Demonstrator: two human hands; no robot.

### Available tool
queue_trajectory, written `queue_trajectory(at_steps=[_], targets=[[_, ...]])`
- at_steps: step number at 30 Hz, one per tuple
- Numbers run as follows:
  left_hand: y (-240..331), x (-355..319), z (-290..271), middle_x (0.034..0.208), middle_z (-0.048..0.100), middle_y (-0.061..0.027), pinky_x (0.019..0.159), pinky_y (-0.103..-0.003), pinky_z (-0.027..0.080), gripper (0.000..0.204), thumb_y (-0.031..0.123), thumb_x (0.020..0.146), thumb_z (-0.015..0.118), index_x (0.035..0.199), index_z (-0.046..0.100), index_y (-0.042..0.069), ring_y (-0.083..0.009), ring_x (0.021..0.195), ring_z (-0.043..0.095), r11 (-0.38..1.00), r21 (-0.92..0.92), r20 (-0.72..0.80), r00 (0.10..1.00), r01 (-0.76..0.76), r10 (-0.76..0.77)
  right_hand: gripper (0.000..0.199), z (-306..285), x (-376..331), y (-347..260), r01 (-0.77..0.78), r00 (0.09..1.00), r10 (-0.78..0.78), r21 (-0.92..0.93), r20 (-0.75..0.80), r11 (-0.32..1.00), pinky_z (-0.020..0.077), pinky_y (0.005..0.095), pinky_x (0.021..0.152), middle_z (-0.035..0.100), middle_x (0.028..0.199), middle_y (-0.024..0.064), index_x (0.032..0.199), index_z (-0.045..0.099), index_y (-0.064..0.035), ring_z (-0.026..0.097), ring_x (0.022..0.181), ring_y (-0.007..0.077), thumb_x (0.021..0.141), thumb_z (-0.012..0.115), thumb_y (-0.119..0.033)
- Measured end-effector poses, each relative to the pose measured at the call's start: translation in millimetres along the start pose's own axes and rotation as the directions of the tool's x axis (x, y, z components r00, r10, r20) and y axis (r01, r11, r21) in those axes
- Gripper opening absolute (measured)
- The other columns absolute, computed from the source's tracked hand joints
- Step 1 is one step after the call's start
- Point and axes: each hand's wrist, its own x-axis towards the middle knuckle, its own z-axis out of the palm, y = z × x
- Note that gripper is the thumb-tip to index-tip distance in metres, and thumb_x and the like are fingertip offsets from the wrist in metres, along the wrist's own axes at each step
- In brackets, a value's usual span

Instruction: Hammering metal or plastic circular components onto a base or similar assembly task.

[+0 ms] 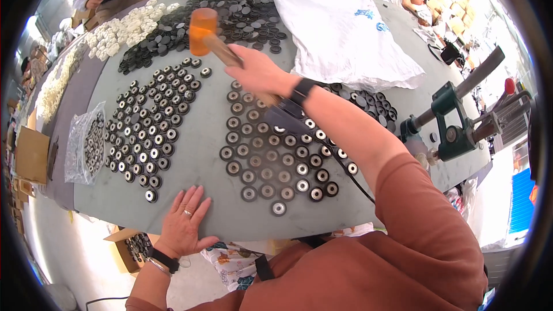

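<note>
My right hand (260, 72) is closed round the wooden handle of a mallet with an orange head (203, 30). The mallet is raised above the table, and the hand is slightly blurred. Under that arm and in front of it lie small black wheels with metal centres (302, 185), spread in loose rows. A dark block (285, 121) shows beneath my right wrist; its kind cannot be made out. My left hand (184, 224) rests flat with fingers apart on the table's near edge, holding nothing. Another group of such wheels (151, 196) lies just beyond it.
Black discs (230, 14) are heaped at the back, beside white parts (129, 29). A white sack (340, 29) lies back right. A green lever press (452, 121) stands at the right. A clear bag of parts (86, 150) sits left. Two people are across the table.
</note>
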Motion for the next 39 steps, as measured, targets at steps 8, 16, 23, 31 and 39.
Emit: queue_trajectory(at_steps=[8, 16, 23, 31, 39], targets=[[-2.6, 5.9, -5.0, 0.133, 0.045, -0.0167, 0.106, -0.051, 0.027, 0.080, 0.065, 0.070, 0.061, 0.124, 0.051, 0.008, -0.0357, 0.125, 0.041, 0.991, -0.126, -0.077, 0.996, 0.045, -0.055, 0.035, 75.0, 117.1, 31.2, -0.027, 0.996, 0.041, -0.166, 0.081, 0.986, 0.0467, 0.0446, 0.081, 0.061, 0.096, 0.0241, 0.106, 0.049, 0.0016, 0.059, 0.093, 0.0405, 0.080, 0.056, -0.020], [-6.5, 3.7, -0.6, 0.134, 0.043, -0.0198, 0.106, -0.054, 0.025, 0.083, 0.065, 0.067, 0.064, 0.123, 0.051, 0.005, -0.0388, 0.125, 0.040, 0.982, -0.185, -0.081, 0.995, 0.042, -0.057, 0.037, 57.5, 72.6, 34.8, 0.051, 0.991, -0.015, -0.272, 0.134, 0.961, 0.0461, 0.0457, 0.080, 0.061, 0.093, 0.0259, 0.110, 0.047, 0.0025, 0.059, 0.090, 0.0419, 0.083, 0.055, -0.021], [-2.7, 5.9, -3.2, 0.134, 0.043, -0.0179, 0.106, -0.052, 0.025, 0.079, 0.062, 0.068, 0.065, 0.123, 0.052, 0.006, -0.0355, 0.126, 0.040, 0.991, -0.122, -0.088, 0.994, 0.045, -0.056, 0.037, 22.1, 1.8, 5.1, -0.068, 0.971, 0.105, -0.177, 0.214, 0.982, 0.0473, 0.0435, 0.074, 0.063, 0.087, 0.0236, 0.115, 0.046, -0.0002, 0.061, 0.083, 0.0393, 0.084, 0.054, -0.020], [-2.0, 4.0, -0.8, 0.135, 0.041, -0.0197, 0.107, -0.053, 0.023, 0.083, 0.067, 0.069, 0.059, 0.123, 0.049, 0.004, -0.0391, 0.127, 0.037, 0.993, -0.110, -0.067, 0.996, 0.049, -0.056, 0.054, -15.2, 11.9, -1.3, 0.042, 0.997, -0.058, -0.253, -0.057, 0.966, 0.0505, 0.0357, 0.063, 0.063, 0.079, 0.0197, 0.137, 0.034, -0.0064, 0.063, 0.064, 0.0277, 0.090, 0.050, -0.025], [0.2, 5.0, -2.6, 0.135, 0.043, -0.0170, 0.106, -0.052, 0.024, 0.081, 0.066, 0.069, 0.059, 0.122, 0.052, 0.006, -0.0356, 0.126, 0.039, 0.994, -0.092, -0.104, 0.992, 0.060, -0.070, 0.038, 5.9, 42.9, -2.8, -0.065, 0.926, 0.185, -0.345, 0.329, 0.936, 0.0491, 0.0322, 0.052, 0.056, 0.070, 0.0087, 0.125, 0.045, -0.0065, 0.057, 0.054, 0.0187, 0.091, 0.045, -0.023]])
